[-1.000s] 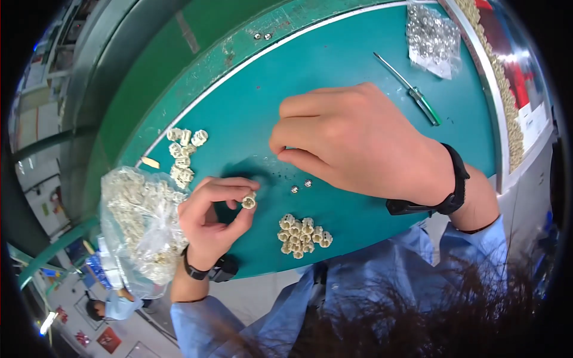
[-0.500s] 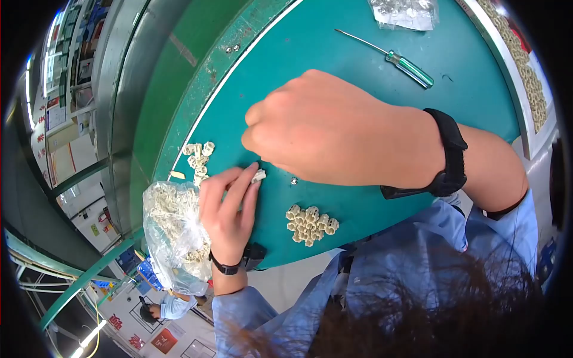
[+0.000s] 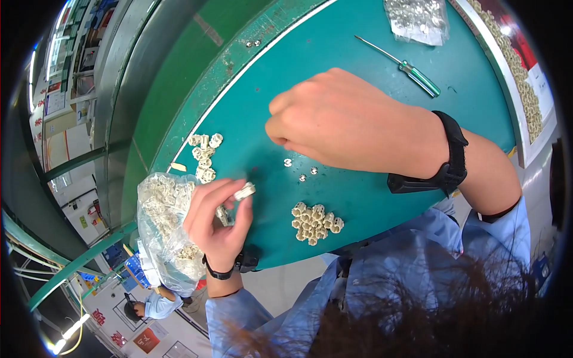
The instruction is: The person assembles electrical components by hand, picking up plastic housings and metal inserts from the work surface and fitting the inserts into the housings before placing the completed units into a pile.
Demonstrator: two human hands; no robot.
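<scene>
My left hand (image 3: 216,224) pinches a small cream-white plastic part (image 3: 245,191) between thumb and fingers, near the bag at the table's left. Another pale piece shows under its curled fingers. To the right and farther off, my right hand (image 3: 340,116) hovers over the green table with its fingers curled; its fingertips are hidden, so what they hold cannot be made out. Small shiny metal pieces (image 3: 288,162) lie just below this hand. Nearer me stands a tight cluster of cream plastic parts (image 3: 315,224). Several loose parts (image 3: 205,156) lie beyond my left hand.
A clear plastic bag (image 3: 167,224) full of cream parts lies at the left. A green-handled screwdriver (image 3: 419,79) and a bag of metal pieces (image 3: 418,22) lie at the far right. Along the right edge is a white-rimmed tray (image 3: 518,128) with many parts. A person (image 3: 158,304) is in the background.
My right hand has moved right, away from the left hand, and more metal pieces show below it. My left hand has drawn back toward me, with the plastic part tilted in its pinch.
</scene>
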